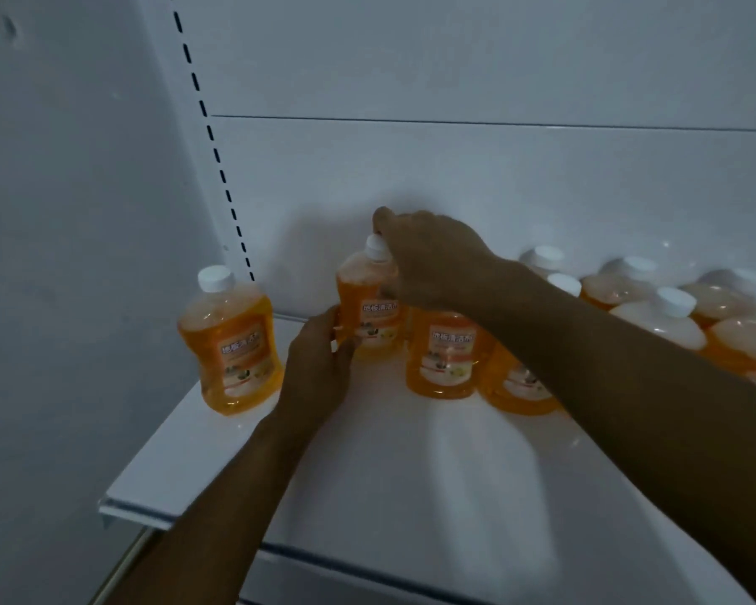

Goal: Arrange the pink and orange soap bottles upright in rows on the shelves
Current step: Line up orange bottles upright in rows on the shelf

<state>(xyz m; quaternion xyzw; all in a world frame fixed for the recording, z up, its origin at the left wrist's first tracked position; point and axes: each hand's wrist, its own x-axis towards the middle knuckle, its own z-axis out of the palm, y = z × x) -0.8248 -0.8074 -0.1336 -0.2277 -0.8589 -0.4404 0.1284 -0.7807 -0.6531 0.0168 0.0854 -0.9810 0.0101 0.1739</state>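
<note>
Showing amber-orange liquid through the clear bottle (369,307) near the back panel, under a white cap (377,248). Wearing a label (378,318) with an orange band, white lettering and a paler lower half carrying small dark and yellow marks. Repeating that same orange, white cap and label on the bottle at the left (231,342) and the front bottle (448,355). Glowing pale peach to orange, white-capped and blurred, across the bottles at the right (673,316). Gleaming plain white on the shelf (219,434) and back panel (455,176). Running a column of black slots down the white upright (210,137).
</note>
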